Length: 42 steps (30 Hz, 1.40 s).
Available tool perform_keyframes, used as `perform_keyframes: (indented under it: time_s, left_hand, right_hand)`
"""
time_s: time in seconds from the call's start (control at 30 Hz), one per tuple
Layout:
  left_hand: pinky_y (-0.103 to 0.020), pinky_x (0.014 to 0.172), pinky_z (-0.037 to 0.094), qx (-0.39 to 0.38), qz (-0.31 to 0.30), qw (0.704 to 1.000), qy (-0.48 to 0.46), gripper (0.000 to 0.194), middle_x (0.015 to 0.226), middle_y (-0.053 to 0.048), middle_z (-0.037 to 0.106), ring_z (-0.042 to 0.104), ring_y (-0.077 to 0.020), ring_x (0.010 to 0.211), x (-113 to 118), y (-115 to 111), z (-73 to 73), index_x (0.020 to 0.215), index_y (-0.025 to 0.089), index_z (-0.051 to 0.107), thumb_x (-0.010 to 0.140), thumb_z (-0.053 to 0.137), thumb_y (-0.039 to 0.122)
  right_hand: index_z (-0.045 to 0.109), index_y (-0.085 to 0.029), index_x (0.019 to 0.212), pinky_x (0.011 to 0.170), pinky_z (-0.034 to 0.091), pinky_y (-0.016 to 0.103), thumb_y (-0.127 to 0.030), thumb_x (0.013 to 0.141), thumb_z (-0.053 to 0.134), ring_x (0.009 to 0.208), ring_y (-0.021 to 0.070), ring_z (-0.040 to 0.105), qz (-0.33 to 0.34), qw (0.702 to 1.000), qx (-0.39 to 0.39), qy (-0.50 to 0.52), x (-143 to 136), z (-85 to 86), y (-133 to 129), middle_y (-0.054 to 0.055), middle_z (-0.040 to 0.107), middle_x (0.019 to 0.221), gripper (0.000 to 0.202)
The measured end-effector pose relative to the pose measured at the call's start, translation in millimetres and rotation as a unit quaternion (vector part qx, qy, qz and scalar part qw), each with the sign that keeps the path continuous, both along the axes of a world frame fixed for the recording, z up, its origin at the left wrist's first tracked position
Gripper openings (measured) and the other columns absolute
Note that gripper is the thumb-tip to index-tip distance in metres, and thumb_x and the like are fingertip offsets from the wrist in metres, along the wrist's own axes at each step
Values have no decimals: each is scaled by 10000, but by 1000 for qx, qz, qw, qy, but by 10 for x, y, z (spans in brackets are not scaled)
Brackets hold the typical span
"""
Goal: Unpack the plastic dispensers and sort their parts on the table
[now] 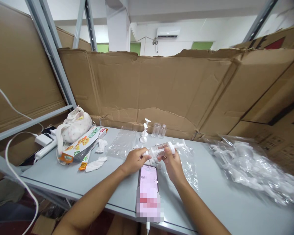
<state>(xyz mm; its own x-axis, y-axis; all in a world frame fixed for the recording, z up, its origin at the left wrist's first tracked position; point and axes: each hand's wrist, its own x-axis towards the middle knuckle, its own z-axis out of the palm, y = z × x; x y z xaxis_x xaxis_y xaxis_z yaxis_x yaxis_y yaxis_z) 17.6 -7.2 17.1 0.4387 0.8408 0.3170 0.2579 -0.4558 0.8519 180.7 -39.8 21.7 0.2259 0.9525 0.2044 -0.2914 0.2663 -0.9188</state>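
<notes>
A clear ribbed plastic cylinder [157,150] with a white collar and a white stem at its right end is held level above the table. My left hand [135,161] pinches its left end, where a small white part shows between the fingers. My right hand [172,162] is closed around the cylinder near the white collar. Just below my hands, a phone [148,186] with a lit screen lies at the table's front. Small white parts lie partly hidden beneath the cylinder. Behind it are a white plastic piece with a round base [143,134] and two clear containers [156,129].
On the grey table [218,205], a large clear bag of white parts [250,163] lies right. Flat plastic bags [121,142] lie around the middle. Left are a snack package [84,145], crumpled tissues [96,164], a cloth bag [75,125] and a power strip [46,150]. Cardboard [142,88] walls the back.
</notes>
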Motion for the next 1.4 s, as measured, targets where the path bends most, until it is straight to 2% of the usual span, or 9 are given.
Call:
perform_keyframes:
  time_s: [0.1, 0.17, 0.33, 0.47, 0.63, 0.77, 0.87, 1.13, 1.4]
  left_hand:
    - [-242, 505, 312, -199, -126, 971, -36, 613, 471, -13, 497, 441, -116, 440, 21, 61, -67, 613, 154, 529, 817, 237, 652]
    - [-237, 467, 285, -258, -149, 953, -60, 658, 444, -15, 496, 404, -98, 385, 51, 80, -98, 618, 147, 528, 806, 189, 680]
    - [-213, 541, 336, -137, -39, 979, -147, 407, 739, -5, 585, 469, -83, 544, 90, 58, -77, 894, 171, 530, 757, 526, 554]
    - [-210, 599, 350, -74, 3, 990, -122, 348, 771, -4, 580, 492, -99, 647, 60, 85, -79, 849, 165, 537, 707, 635, 467]
    - [-226, 501, 321, -154, -29, 983, -94, 562, 563, -19, 540, 425, -85, 473, 38, 149, -127, 716, 115, 543, 842, 282, 597]
    - [-204, 516, 352, -129, -24, 980, -153, 399, 718, 1, 565, 456, -67, 514, 33, 115, -73, 980, 159, 505, 800, 486, 515]
    - [-192, 511, 367, -124, -14, 978, -167, 422, 724, 27, 536, 480, -70, 546, 29, 95, -24, 949, 181, 479, 672, 676, 431]
    - [-206, 443, 265, -192, -28, 973, -124, 496, 461, 21, 510, 397, -61, 395, -6, 194, -63, 687, 128, 532, 789, 417, 600]
    - [-207, 432, 211, -290, 24, 934, -207, 515, 338, 79, 287, 334, -56, 359, -70, 165, 69, 509, 169, 413, 744, 467, 623]
  right_hand:
    - [529, -208, 865, 535, 434, 265, -469, 742, 611, 542, 115, 518, 2, 1000, 14, -17, 16, -32, 16, -19, 592, 703, 300]
    - [527, -211, 874, 535, 434, 266, -465, 738, 618, 545, 115, 517, -4, 1000, 16, -22, 22, -52, 31, -20, 590, 711, 303]
    - [525, -213, 880, 556, 450, 276, -450, 742, 622, 582, 124, 543, -14, 1000, 12, -13, 18, -57, 44, -17, 591, 733, 290]
    - [529, -208, 885, 547, 448, 268, -436, 762, 609, 575, 116, 543, -11, 1000, 10, -8, 14, -55, 41, -15, 590, 735, 271]
    - [540, -205, 890, 538, 449, 265, -447, 743, 625, 584, 122, 547, -5, 1000, 15, -8, 3, -61, 43, -4, 600, 750, 295]
    - [541, -206, 876, 559, 454, 277, -454, 739, 625, 590, 129, 556, -15, 1000, 13, -10, 9, -56, 44, -2, 604, 729, 295]
    - [537, -210, 889, 562, 453, 282, -461, 751, 609, 579, 130, 560, -22, 1000, 10, -3, 19, -51, 49, -7, 602, 703, 295]
    - [554, -200, 906, 583, 483, 300, -460, 738, 624, 603, 139, 577, -14, 999, 27, -13, 19, -46, 47, 23, 622, 779, 317]
    - [513, -225, 1048, 760, 526, 422, -377, 688, 692, 771, 205, 628, 72, 997, 39, -2, -15, -28, 15, 52, 610, 1004, 430]
